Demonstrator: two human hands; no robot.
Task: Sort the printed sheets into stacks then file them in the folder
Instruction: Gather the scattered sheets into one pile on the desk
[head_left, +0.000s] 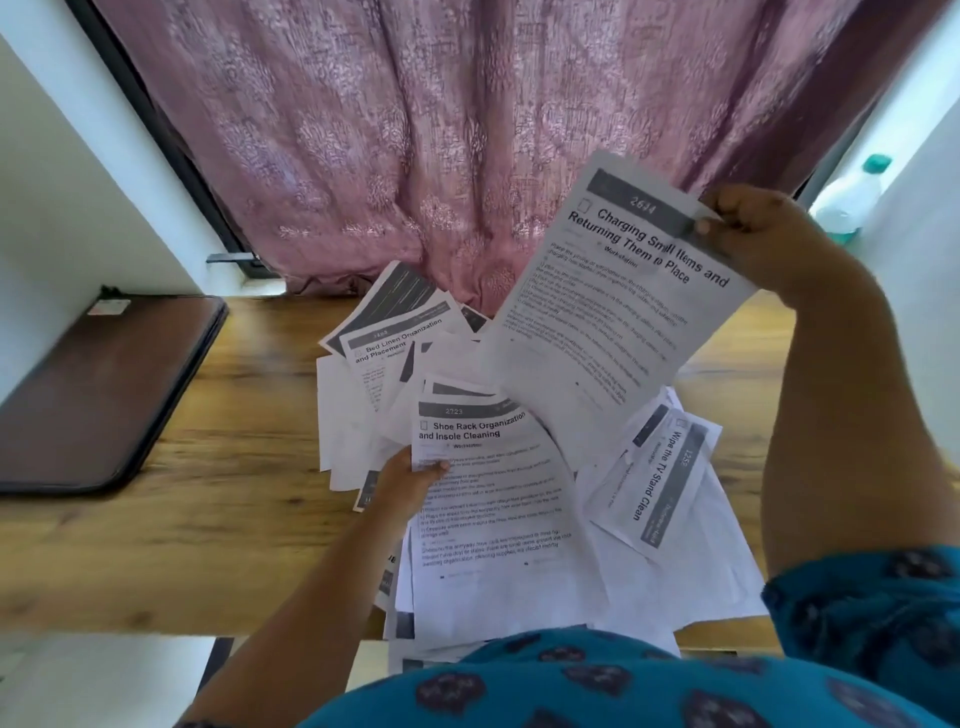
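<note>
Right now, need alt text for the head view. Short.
A person's right hand lifts a printed sheet by its top corner above a messy pile of sheets on a wooden table, while the left hand grips another sheet by its edge. A brown folder lies closed at the left; a pink curtain hangs behind.

**Paper, wood, cloth, leatherette**

The printed sheets (488, 499) are thin matt white paper. The bench (218, 519) shows grained, lightly glossy wood. The folder (104, 384) looks like smooth brown leatherette. The curtain (415, 145) is patterned pink cloth, and the bottle (852, 202) translucent plastic.
</note>
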